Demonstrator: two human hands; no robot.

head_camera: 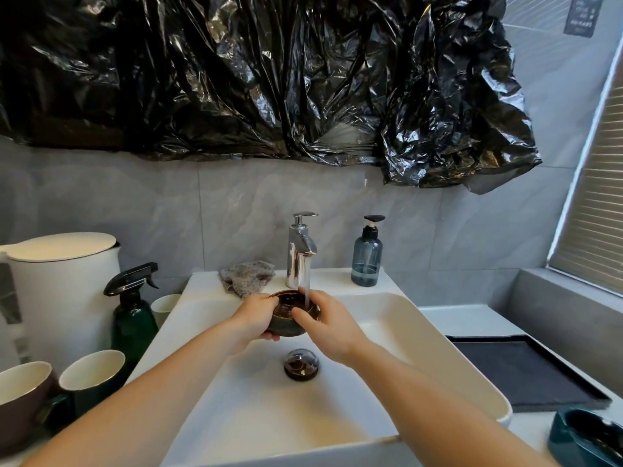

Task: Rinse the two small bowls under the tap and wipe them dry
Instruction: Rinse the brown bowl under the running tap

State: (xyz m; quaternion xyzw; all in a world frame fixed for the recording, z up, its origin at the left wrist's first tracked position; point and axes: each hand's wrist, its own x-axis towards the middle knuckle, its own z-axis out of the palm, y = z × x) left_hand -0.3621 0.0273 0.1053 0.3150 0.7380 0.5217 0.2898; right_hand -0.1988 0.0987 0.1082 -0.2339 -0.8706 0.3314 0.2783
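Note:
A small dark bowl [286, 318] with a brown speckled inside is held over the white sink [421, 335], right under the chrome tap [298, 254]. Water runs from the spout into the bowl. My left hand [254, 318] grips the bowl's left side and underside. My right hand [323, 323] holds the right rim, its thumb lying across the near edge. A patterned cloth [247, 276] lies crumpled on the sink's back ledge, left of the tap. A teal dish [586, 436] sits at the bottom right corner, partly cut off.
A blue soap dispenser [366, 256] stands right of the tap. Left of the sink are a green spray bottle [133, 315], a white bin [64, 288], and cups [91, 372]. A dark tray [526, 372] lies on the counter at right. The drain plug [301, 363] sits mid-basin.

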